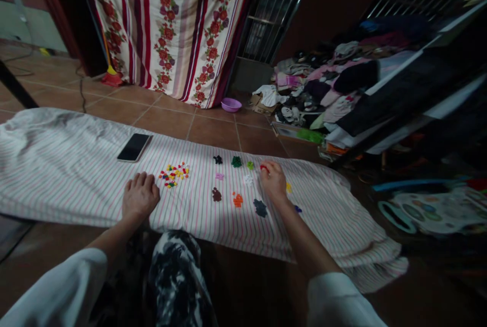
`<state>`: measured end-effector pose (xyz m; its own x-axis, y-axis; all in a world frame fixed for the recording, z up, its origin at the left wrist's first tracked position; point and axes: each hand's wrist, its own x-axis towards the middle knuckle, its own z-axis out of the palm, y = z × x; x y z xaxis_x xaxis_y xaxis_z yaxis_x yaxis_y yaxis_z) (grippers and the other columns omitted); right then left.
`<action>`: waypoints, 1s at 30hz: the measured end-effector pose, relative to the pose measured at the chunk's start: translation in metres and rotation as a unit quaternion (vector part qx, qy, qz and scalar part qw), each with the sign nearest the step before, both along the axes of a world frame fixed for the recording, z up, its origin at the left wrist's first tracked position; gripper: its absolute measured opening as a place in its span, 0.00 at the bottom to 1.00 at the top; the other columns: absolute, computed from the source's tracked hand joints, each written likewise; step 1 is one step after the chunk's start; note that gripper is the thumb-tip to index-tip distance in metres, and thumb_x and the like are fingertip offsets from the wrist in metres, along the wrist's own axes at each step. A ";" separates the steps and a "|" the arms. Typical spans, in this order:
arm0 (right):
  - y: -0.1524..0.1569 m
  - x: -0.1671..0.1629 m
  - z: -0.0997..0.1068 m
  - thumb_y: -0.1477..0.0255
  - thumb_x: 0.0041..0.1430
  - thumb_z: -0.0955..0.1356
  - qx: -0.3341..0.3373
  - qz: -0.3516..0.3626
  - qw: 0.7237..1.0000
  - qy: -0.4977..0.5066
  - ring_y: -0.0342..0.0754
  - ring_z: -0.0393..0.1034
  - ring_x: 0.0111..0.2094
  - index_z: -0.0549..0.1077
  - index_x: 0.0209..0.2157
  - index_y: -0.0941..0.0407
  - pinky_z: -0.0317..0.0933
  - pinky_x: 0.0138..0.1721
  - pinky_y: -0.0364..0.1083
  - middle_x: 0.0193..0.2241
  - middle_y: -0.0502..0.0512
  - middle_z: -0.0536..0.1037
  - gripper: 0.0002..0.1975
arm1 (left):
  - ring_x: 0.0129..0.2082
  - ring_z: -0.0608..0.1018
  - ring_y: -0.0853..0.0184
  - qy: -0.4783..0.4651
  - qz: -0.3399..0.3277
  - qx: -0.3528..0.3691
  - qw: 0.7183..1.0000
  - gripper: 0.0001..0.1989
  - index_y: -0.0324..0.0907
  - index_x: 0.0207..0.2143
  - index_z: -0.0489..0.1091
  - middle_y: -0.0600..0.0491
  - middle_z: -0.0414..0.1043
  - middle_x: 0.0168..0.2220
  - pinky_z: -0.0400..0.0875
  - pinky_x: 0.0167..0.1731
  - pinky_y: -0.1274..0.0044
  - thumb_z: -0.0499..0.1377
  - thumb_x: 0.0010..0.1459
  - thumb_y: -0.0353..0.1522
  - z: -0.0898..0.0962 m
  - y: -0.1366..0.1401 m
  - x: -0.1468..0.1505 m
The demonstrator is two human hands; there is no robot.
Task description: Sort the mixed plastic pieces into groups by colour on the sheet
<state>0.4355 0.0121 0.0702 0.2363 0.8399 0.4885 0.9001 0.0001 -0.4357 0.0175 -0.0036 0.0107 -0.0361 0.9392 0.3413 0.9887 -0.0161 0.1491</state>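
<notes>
My right hand [273, 181] is over the right part of the striped cloth [198, 215], its fingers pinched around a small red piece [264, 167]. Partly behind that hand and forearm lie yellow pieces [288, 187] and blue pieces [298, 209]. To its left are small single-colour heaps: white [248, 180], light green [250, 165], dark green [236, 161], black [217, 159], pink [219, 176], brown [216, 194], orange [237, 199] and dark grey [261, 208]. My left hand [140, 196] rests palm down on the cloth, beside a loose scatter of mixed-colour pieces [174, 174].
A phone [134, 147] lies on the cloth beyond my left hand. Past the far edge are a tiled floor, a purple basin [231, 105], a floral curtain [167, 28] and a red dustpan [112, 78]. Heaped clothes [323, 83] fill the back right.
</notes>
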 end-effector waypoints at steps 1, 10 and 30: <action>0.004 -0.020 -0.001 0.76 0.58 0.59 0.014 0.036 0.999 0.010 0.53 0.68 0.52 0.78 0.43 0.56 0.62 0.57 0.52 0.48 0.62 0.76 0.19 | 0.62 0.67 0.50 -0.001 -0.001 -0.001 1.000 0.22 0.35 0.52 0.71 0.36 0.69 0.59 0.59 0.60 0.59 0.46 0.62 0.33 0.000 0.000 0.000; 0.015 -0.182 -0.047 0.77 0.61 0.61 -0.090 0.221 0.967 0.089 0.48 0.71 0.45 0.78 0.46 0.54 0.67 0.49 0.46 0.45 0.58 0.73 0.18 | 0.62 0.67 0.50 0.000 0.005 0.015 1.000 0.22 0.36 0.53 0.71 0.38 0.70 0.59 0.59 0.61 0.59 0.46 0.63 0.33 -0.004 0.001 0.001; 0.049 -0.221 -0.056 0.73 0.67 0.63 -0.199 0.172 0.964 -0.028 0.48 0.68 0.48 0.75 0.48 0.49 0.59 0.47 0.43 0.44 0.53 0.74 0.13 | 0.63 0.66 0.47 -0.040 0.001 0.004 0.999 0.23 0.33 0.54 0.71 0.35 0.68 0.60 0.58 0.62 0.57 0.46 0.63 0.32 -0.003 0.002 0.002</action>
<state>0.2140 0.0611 0.0141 -0.1061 0.9878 0.1143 0.8988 0.1444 -0.4139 0.0192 -0.0011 0.0073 -0.0654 0.9362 0.3453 0.9737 -0.0157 0.2272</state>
